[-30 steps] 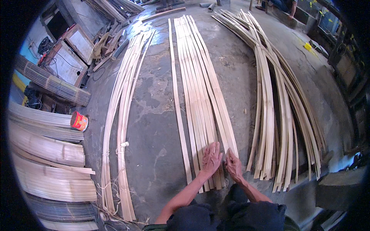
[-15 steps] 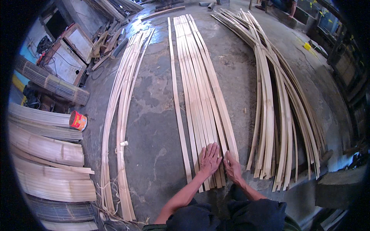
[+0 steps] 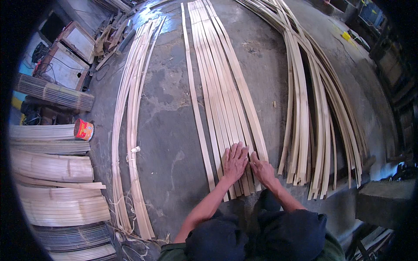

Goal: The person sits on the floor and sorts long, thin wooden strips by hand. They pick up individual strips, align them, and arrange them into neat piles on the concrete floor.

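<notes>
Long, pale bamboo strips (image 3: 216, 87) lie side by side on the floor in front of me, their near ends close to my knees. My left hand (image 3: 235, 162) rests flat over the near part of this row, fingers stretched and pointing away. Close to its right, my right hand (image 3: 262, 172) touches the near end of the row's right-hand strip (image 3: 245, 93), with its fingers extended toward the left hand. That hand covers part of the strip. A single bamboo strip (image 3: 194, 95) runs along the left side, separated from the row by a narrow gap.
A tied bundle of strips (image 3: 133, 113) lies to the left, and a crossed heap of strips (image 3: 300, 95) to the right. Slatted bamboo bundles (image 3: 56, 206) and a red tin (image 3: 84, 129) are at far left. A grey block (image 3: 385, 200) stands at near right.
The whole scene sits higher in the picture as the view has tilted. My right hand has shifted from the outer strip's edge to over its end; my left hand stays flat on the row.
</notes>
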Tool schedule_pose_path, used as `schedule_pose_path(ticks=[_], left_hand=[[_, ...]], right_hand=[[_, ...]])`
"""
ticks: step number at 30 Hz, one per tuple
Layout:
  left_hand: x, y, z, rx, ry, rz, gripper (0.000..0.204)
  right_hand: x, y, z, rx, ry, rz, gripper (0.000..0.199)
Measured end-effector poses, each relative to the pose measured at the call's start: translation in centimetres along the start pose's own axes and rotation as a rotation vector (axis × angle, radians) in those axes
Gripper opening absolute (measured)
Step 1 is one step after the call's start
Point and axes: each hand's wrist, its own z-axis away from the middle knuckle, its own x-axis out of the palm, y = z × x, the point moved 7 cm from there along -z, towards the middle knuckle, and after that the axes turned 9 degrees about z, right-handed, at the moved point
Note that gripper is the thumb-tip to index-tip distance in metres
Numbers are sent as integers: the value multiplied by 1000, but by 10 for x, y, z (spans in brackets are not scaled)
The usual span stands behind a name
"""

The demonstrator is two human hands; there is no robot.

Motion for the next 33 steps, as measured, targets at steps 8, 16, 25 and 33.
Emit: schedule_pose_path(ticks=[8, 16, 25, 33], left_hand=[[7, -2, 1, -4, -15, 24, 53], [-2, 6, -14, 9, 93, 93, 50], [22, 25, -65, -176, -72, 249, 68], [37, 2, -70, -344, 154, 700, 71]], right_hand=[[-1, 3, 2, 40, -76, 26, 53], [-35, 37, 0, -57, 434, 163, 57], [-26, 47, -2, 254, 111, -64, 68], [1, 56, -4, 245, -45, -870, 32]])
